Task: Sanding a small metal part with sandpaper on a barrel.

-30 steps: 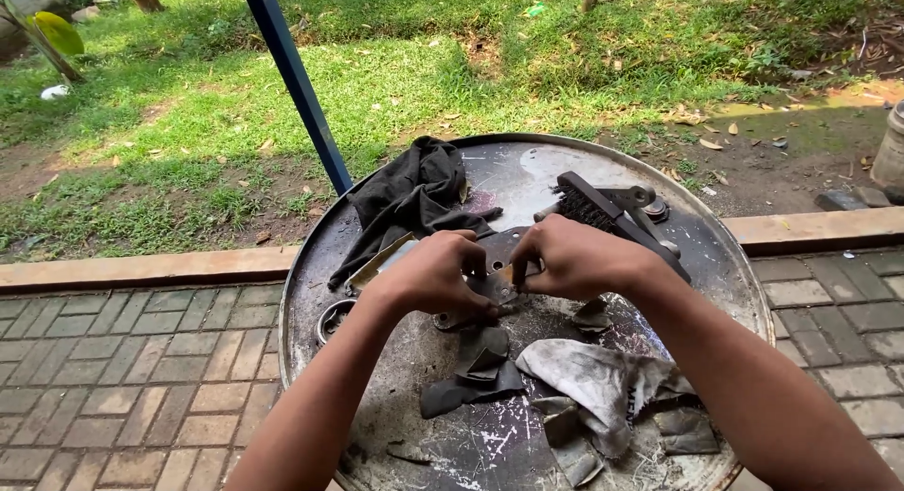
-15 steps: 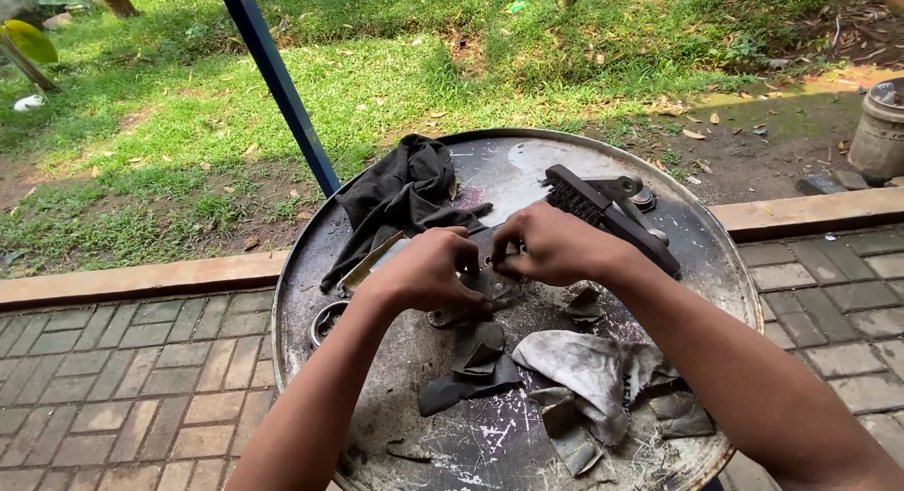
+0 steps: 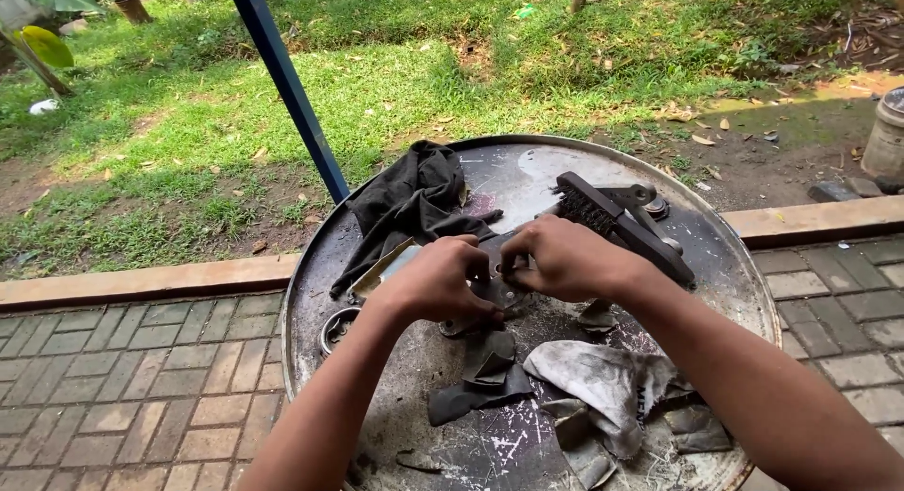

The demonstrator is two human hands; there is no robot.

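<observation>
My left hand (image 3: 435, 280) and my right hand (image 3: 563, 258) meet over the middle of a round metal drum top (image 3: 725, 265). Both grip a small dark metal part (image 3: 496, 286) with holes in it, held between the fingers of each hand. Most of the part is hidden by my fingers. A black wire brush (image 3: 617, 223) lies just behind my right hand. A crumpled black cloth (image 3: 410, 204) lies behind my left hand.
A dirty grey rag (image 3: 603, 383) and torn dark scraps (image 3: 480, 378) lie on the drum near me. A metal ring (image 3: 336, 329) sits at its left edge. A blue pole (image 3: 287, 86) rises behind. Brick paving surrounds the drum; grass lies beyond a kerb.
Both hands have stayed together on the metal part, shifting only slightly. The camera view has tilted a little.
</observation>
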